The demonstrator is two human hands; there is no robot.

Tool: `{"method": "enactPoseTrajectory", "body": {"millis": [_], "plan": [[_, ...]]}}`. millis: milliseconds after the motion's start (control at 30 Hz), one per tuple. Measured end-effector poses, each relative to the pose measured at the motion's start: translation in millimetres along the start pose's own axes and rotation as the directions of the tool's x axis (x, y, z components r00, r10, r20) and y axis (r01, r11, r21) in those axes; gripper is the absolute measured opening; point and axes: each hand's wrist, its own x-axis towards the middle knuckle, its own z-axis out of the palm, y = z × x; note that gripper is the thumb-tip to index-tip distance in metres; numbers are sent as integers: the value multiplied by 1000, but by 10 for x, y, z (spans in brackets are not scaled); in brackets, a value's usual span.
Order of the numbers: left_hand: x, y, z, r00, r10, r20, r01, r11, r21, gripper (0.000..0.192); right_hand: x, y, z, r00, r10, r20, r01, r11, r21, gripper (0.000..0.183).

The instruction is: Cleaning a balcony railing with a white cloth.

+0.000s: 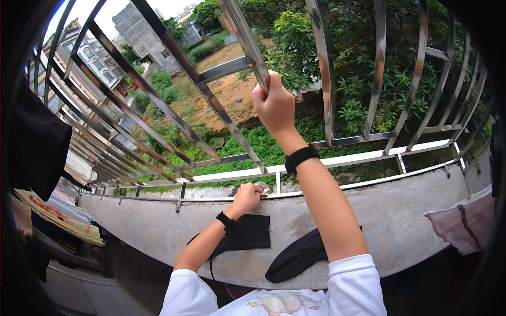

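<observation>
My right hand (275,106) is closed around an upright bar (259,65) of the shiny metal window grille, above the level of my left hand. Down at the grille's bottom rail (292,194), my left hand (248,197) pinches a small white wad (261,187), cloth or tissue; which cannot be told. Below my forearms, two black socks (249,234) lie on the concrete ledge (158,217). The left one is partly covered by my left forearm. My right forearm hides the end of the other sock (298,254).
Dark clothing (39,138) hangs at the left, with a yellowish patterned towel (63,217) under it. A pinkish cloth (466,221) hangs at the right by the ledge's edge. Beyond the bars are leafy trees (292,43), bare soil and buildings (146,35).
</observation>
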Motion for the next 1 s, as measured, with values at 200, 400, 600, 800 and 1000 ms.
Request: {"method": "enactPoseTrajectory", "body": {"millis": [200,400,600,800,1000], "plan": [[15,115,24,1000,9,17,-6,986,-169,24,-14,7,20,999,-31,13,31,999,-19,15],[-148,-658,-376,979,-154,-133,167,981,98,21,-2,30,-18,998,-37,55,38,999,-19,18],[-482,-1631,-860,851,-294,-436,418,881,223,12,1,16,5,999,-42,5,42,999,15,14],[-281,-1039,-534,918,-282,-280,356,896,266,13,-1,28,-16,999,-24,31,25,999,-36,18],[39,164,-10,999,-51,14,51,997,-49,24,9,10,-32,998,-35,42,37,999,-39,18]]}}
